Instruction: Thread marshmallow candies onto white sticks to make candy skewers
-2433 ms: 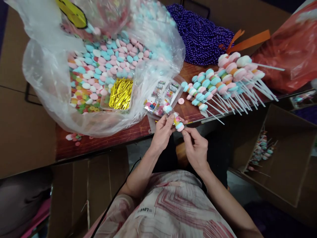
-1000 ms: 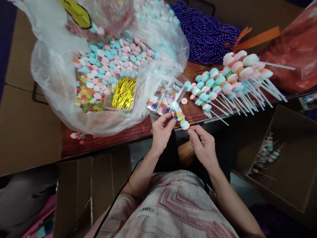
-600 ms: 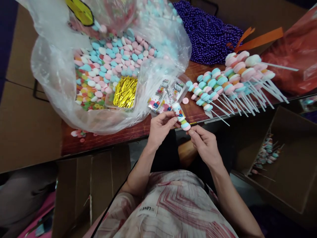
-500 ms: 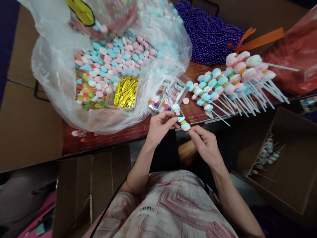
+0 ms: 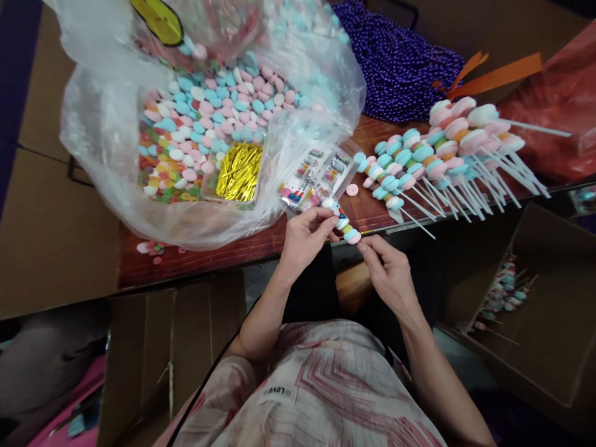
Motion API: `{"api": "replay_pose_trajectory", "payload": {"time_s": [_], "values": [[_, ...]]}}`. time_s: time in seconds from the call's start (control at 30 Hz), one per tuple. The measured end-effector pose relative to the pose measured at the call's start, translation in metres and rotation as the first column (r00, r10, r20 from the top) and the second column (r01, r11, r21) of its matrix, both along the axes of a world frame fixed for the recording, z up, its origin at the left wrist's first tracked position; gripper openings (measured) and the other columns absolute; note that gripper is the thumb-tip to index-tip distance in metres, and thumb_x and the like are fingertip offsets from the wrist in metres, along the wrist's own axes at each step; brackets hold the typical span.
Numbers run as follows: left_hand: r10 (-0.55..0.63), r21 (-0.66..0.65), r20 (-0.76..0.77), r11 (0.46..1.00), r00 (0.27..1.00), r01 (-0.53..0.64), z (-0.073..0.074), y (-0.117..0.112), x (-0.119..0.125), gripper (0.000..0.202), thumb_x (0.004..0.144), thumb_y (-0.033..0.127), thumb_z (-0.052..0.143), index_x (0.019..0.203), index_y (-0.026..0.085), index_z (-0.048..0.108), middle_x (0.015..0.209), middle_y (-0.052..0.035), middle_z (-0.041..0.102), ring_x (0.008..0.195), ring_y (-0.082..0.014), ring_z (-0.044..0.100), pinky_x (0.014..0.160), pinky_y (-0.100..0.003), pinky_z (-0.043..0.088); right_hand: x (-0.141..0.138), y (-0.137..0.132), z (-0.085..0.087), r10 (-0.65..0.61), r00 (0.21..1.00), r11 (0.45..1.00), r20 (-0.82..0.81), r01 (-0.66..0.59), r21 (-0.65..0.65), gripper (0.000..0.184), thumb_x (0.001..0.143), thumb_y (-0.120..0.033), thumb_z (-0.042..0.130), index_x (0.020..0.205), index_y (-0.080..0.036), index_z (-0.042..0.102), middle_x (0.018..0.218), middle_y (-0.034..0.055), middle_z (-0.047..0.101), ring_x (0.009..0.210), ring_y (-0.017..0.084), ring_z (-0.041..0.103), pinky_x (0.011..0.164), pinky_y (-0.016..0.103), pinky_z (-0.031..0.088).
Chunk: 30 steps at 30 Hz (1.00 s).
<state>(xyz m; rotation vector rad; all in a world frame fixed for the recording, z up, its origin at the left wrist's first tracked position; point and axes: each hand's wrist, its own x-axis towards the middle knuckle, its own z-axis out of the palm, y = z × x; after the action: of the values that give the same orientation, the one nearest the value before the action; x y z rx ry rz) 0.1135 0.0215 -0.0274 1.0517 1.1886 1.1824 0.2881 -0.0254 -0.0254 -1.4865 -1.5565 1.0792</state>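
Observation:
Both my hands hold one candy skewer (image 5: 343,225) of pastel discs over the near edge of the red-brown table (image 5: 195,264). My left hand (image 5: 305,241) pinches its upper discs, apparently through a small clear wrapper. My right hand (image 5: 388,274) pinches the stick just below the lowest pink disc. A pile of finished skewers (image 5: 433,161) lies on the table to the right. A big clear bag of loose candies (image 5: 209,118) sits to the left, with a tray of gold twist ties (image 5: 238,172) in it.
Printed small wrappers (image 5: 316,180) lie beside the bag. Purple beads (image 5: 395,62) and a red plastic bag (image 5: 554,105) sit at the back. A cardboard box with wrapped skewers (image 5: 503,292) stands at the right, and another cardboard box (image 5: 172,347) below the table. A few candies (image 5: 151,248) lie loose.
My hands keep their pinch on the skewer, which has tilted slightly and shifted a little right. The camera view has drifted, nothing else moved.

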Motion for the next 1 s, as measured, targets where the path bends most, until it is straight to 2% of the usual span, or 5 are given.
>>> {"api": "replay_pose_trajectory", "payload": {"time_s": [0.2, 0.4, 0.77, 0.87, 1.0], "values": [[0.013, 0.081, -0.174, 0.997, 0.985, 0.002, -0.004, 0.001, 0.0, 0.011, 0.085, 0.027, 0.063, 0.081, 0.017, 0.063, 0.065, 0.0037, 0.062, 0.047, -0.0074, 0.059, 0.048, -0.02, 0.046, 0.001, 0.0, -0.003, 0.026, 0.999, 1.0, 0.033, -0.026, 0.014, 0.023, 0.097, -0.036, 0.052, 0.094, -0.02, 0.069, 0.078, -0.0005, 0.059, 0.066, 0.012, 0.047, 0.064, 0.025, 0.037], [0.08, 0.265, -0.43, 0.963, 0.899, 0.041, -0.012, 0.002, -0.001, 0.008, 0.087, 0.018, 0.057, 0.079, 0.019, 0.058, 0.064, 0.0043, 0.056, 0.056, -0.008, 0.051, 0.054, -0.02, 0.042, 0.002, 0.001, 0.001, 0.06, 0.993, 0.998, 0.1, -0.056, -0.039, 0.02, 0.096, -0.034, 0.054, 0.095, -0.021, 0.069, 0.065, -0.0043, 0.052, 0.057, 0.01, 0.043, 0.059, 0.025, 0.034], [0.15, 0.361, -0.392, 0.933, 0.908, 0.001, -0.015, 0.0, -0.004, 0.01, 0.094, 0.025, 0.061, 0.101, 0.019, 0.064, 0.088, 0.0, 0.063, 0.055, -0.0056, 0.057, 0.056, -0.02, 0.05, -0.001, 0.003, -0.002, -0.025, 0.998, 0.999, 0.066, 0.022, 0.043, 0.021, 0.095, -0.032, 0.054, 0.085, -0.019, 0.067, 0.062, -0.0045, 0.048, 0.057, 0.01, 0.043, 0.057, 0.024, 0.035], [0.139, 0.441, -0.476, 0.892, 0.868, 0.099, -0.013, 0.002, -0.006, 0.019, 0.097, 0.019, 0.055, 0.111, 0.02, 0.067, 0.094, -0.0012, 0.063, 0.057, -0.0043, 0.057, 0.062, -0.02, 0.052, -0.002, 0.003, -0.002, -0.027, 0.994, 0.995, 0.107, 0.016, 0.102, 0.02, 0.095, -0.031, 0.054, 0.085, -0.019, 0.068, 0.065, -0.0039, 0.051, 0.057, 0.009, 0.043, 0.059, 0.024, 0.036], [0.085, 0.469, -0.516, 0.861, 0.852, 0.199, -0.01, 0.004, -0.01, 0.021, 0.098, 0.014, 0.051, 0.103, 0.017, 0.071, 0.092, -0.0016, 0.064, 0.058, -0.0041, 0.06, 0.062, -0.019, 0.051, -0.001, 0.003, -0.001, -0.035, 0.987, 0.99, 0.154, 0.013, 0.137, 0.02, 0.095, -0.03, 0.053, 0.086, -0.019, 0.067, 0.065, -0.0028, 0.054, 0.057, 0.01, 0.047, 0.059, 0.024, 0.037]]}}
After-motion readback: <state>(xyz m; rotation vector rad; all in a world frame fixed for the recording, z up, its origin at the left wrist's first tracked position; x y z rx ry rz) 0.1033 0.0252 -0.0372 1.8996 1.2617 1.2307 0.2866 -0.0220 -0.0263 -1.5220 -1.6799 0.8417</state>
